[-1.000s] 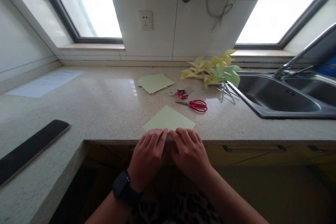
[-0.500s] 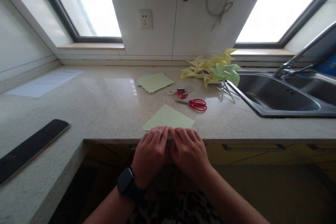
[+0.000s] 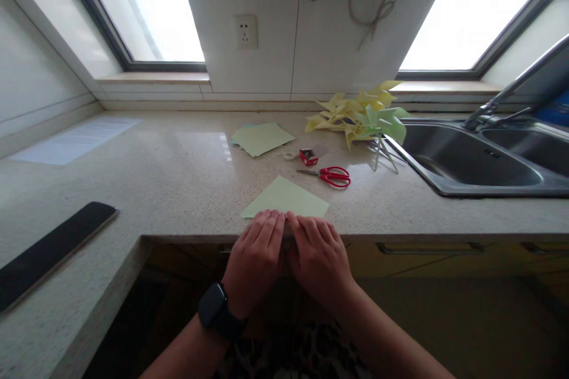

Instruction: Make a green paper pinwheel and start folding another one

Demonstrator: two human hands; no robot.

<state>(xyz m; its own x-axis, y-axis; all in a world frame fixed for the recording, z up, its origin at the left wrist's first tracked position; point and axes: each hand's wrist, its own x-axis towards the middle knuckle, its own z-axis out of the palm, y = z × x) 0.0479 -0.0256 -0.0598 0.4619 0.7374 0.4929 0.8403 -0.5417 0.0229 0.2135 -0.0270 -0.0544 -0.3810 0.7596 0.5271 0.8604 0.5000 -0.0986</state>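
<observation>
At the counter's front edge, the left hand [image 3: 255,257], a dark watch [image 3: 216,311] on its wrist, and the right hand [image 3: 316,257] lie side by side, fingers flat and close together, pressing down on the near edge of a pale green paper sheet [image 3: 287,200]. The sheet stretches away from the fingertips, its far corner pointing toward the wall; whether it is folded under the hands cannot be told from here. Far to the left of the fingers lie a black strip [image 3: 51,247] and a white printed page [image 3: 77,139] on the speckled stone counter [image 3: 178,183]. Beyond the fingertips sit a stack of green paper [image 3: 261,138], a small red box [image 3: 308,157] and red-handled scissors [image 3: 331,176]. Further right stand paper pinwheels [image 3: 360,117] beside a steel sink [image 3: 471,160], under bright windows and a tiled wall.
</observation>
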